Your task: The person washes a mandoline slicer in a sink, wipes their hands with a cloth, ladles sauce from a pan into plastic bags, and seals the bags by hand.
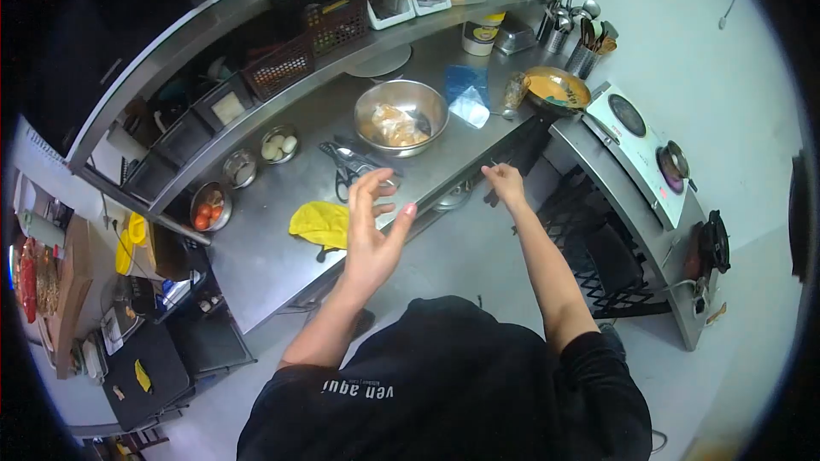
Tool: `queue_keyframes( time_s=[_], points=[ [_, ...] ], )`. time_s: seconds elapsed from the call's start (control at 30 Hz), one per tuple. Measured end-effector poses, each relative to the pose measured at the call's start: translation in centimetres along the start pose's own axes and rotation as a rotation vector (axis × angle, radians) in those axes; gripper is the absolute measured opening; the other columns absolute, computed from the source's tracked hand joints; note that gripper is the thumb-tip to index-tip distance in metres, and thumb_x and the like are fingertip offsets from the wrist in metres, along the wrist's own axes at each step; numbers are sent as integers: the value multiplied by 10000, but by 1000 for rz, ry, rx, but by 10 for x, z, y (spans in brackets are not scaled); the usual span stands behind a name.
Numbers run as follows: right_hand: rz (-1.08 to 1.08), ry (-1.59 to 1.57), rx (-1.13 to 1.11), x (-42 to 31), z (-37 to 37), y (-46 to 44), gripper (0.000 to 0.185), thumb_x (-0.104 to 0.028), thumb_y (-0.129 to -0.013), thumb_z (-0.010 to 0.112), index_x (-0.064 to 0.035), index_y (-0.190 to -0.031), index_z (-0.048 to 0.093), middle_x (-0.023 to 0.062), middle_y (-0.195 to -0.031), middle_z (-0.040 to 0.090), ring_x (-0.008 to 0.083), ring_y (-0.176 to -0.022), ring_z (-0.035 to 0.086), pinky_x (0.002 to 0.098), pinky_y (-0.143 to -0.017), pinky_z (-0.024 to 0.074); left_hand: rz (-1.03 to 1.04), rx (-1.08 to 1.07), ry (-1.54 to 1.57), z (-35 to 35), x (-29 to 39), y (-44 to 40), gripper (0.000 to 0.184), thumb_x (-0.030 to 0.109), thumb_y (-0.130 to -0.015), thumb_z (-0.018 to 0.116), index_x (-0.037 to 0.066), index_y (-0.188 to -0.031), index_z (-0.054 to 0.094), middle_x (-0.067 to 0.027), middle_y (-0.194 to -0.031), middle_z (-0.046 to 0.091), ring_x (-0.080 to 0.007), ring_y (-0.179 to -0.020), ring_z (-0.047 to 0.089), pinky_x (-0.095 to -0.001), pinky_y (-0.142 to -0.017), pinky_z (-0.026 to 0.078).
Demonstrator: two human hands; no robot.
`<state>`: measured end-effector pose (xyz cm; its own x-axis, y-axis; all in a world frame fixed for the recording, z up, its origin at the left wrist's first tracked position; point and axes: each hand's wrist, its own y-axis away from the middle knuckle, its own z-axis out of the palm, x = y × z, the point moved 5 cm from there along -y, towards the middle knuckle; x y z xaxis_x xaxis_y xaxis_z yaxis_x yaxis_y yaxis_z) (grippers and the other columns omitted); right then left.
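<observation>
My left hand (pixel 371 230) is raised over the front edge of the steel table (pixel 265 269), its fingers apart and nothing between them. A yellow cloth (pixel 320 224) lies on the table just left of it, with black scissors (pixel 343 179) behind. My right hand (pixel 504 182) is above the floor in front of the table, its fingers curled together; whether they pinch anything is too small to tell. Neither hand touches the large steel bowl (pixel 367 124), which holds a clear plastic bag (pixel 398 125) with something brownish.
Small bowls of tomatoes (pixel 207 209) and eggs (pixel 278 145) stand at the left. A pan of orange sauce (pixel 555 90), a jar (pixel 516 91) and a blue packet (pixel 466 85) are at the back right. A white double hotplate (pixel 641 149) sits on the right counter.
</observation>
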<state>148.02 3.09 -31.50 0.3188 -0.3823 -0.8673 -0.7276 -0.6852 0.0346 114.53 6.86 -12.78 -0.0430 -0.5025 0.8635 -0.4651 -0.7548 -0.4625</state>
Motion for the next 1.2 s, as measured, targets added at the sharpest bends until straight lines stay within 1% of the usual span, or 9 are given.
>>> queue_keyframes(
  time_s=[0.2, 0.37, 0.47, 0.67, 0.73, 0.83, 0.93, 1.0, 1.2],
  points=[
    [-173, 48, 161, 36, -15, -151, 173, -180, -800, 660, -21, -750, 612, 66, -643, 608, 118, -561, 552, 275, -515, 431, -123, 172, -82, 12, -22, -39, 494, 22, -808, 645, 41, -1257, 438, -121, -1265, 403, -203, -1039, 510, -330, -843, 469],
    [-32, 37, -54, 72, 26, -260, 298, -262, -844, 624, -10, -687, 649, 49, -530, 566, 133, -454, 514, 292, -454, 394, -122, 399, -285, 25, -7, -62, 459, 41, -818, 637, 29, -1239, 455, -124, -1249, 425, -204, -1029, 515, -327, -840, 465],
    [136, -57, -160, 81, 60, -295, 353, -314, -832, 641, -8, -659, 669, 93, -540, 598, 196, -492, 585, 349, -546, 471, -152, 476, -416, 47, -2, -66, 468, 44, -816, 639, 33, -1245, 452, -128, -1248, 432, -215, -1029, 516, -331, -835, 464],
    [-108, 498, -188, 108, 99, -378, 472, -432, -773, 654, 39, -774, 674, 195, -744, 667, 352, -683, 643, 417, -705, 491, -159, 500, -573, 90, 2, -106, 449, 77, -830, 646, 23, -1237, 464, -135, -1219, 469, -215, -1044, 521, -328, -856, 452],
    [-296, 668, -162, 106, 118, -392, 448, -401, -769, 670, 46, -788, 668, 181, -814, 680, 299, -731, 651, 411, -699, 486, -115, 486, -637, 100, 3, -115, 466, 96, -784, 701, 25, -1195, 493, -151, -1207, 471, -255, -1062, 512, -344, -814, 466],
    [-372, 96, -172, 73, 107, -409, 317, -288, -808, 657, 28, -836, 660, 140, -823, 679, 210, -731, 641, 359, -684, 504, -163, 508, -650, 105, -2, -121, 434, 121, -820, 669, 28, -1206, 494, -130, -1186, 496, -221, -1049, 517, -331, -852, 449],
    [-311, -27, -363, 21, 87, -388, 161, -159, -847, 605, -3, -865, 644, 72, -785, 648, 125, -695, 601, 293, -637, 502, -211, 541, -630, 106, -24, -123, 357, 151, -843, 656, 18, -1153, 540, -107, -1128, 538, -193, -1023, 528, -320, -845, 452],
    [43, -454, -545, 5, 76, -380, 92, -104, -860, 577, -36, -881, 634, 22, -733, 604, 94, -662, 570, 246, -599, 483, -369, 561, -326, 108, -60, -121, 321, 160, -864, 641, 16, -1138, 555, -78, -1101, 568, -161, -993, 547, -300, -836, 456],
    [-83, -307, -627, -22, 72, -361, 112, -150, -809, 684, -64, -847, 625, 5, -721, 597, 93, -612, 548, 239, -547, 471, -308, 462, -293, 150, -90, -130, 237, 126, -847, 645, 13, -1052, 606, -87, -948, 636, -150, -837, 597, -264, -754, 465]
  ],
)
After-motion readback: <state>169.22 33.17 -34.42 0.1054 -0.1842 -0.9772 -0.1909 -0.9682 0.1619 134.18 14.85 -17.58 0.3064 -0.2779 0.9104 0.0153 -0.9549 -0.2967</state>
